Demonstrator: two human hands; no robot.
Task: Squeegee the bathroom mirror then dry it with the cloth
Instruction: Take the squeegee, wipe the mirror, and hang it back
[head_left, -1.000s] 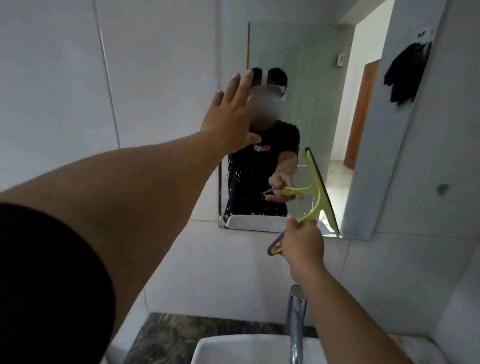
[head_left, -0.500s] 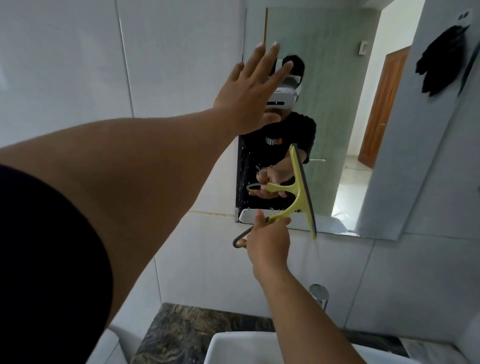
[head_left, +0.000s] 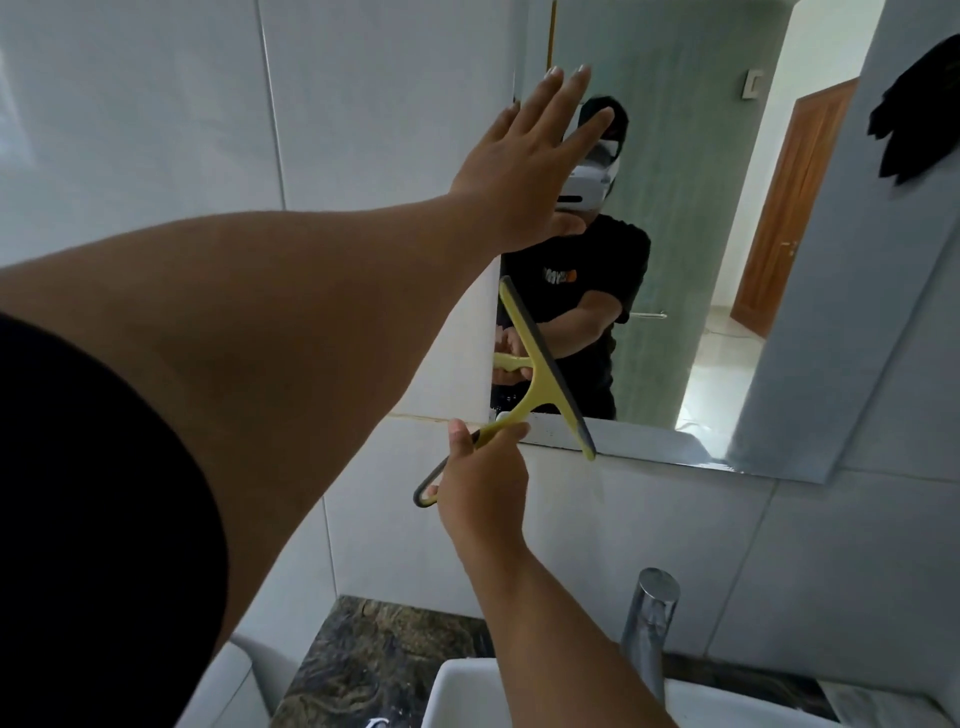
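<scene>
yellow squeegee (head_left: 540, 374): your right hand (head_left: 480, 486) is closed around its handle; the head rises just above your knuckles, blade tilted, lower tip at the bottom edge of the mirror (head_left: 691, 260).
left hand (head_left: 530, 166): open and flat, fingers spread, holding nothing, raised above and a little left of your right hand, at the mirror's left edge; whether the palm touches the glass you cannot tell.
blade contact: it looks pressed to the lower left part of the glass, near the corner, but contact is not certain.
done so far: judging by where the blade sits, you are inside the squeegee step; no streaks or wet patches show clearly enough to say how much glass is cleared.
left to do: likely more passes to the right of your hand, then all the drying.
cloth: none in either hand; a dark fabric (head_left: 914, 111) hangs far up and right, possibly it.
</scene>
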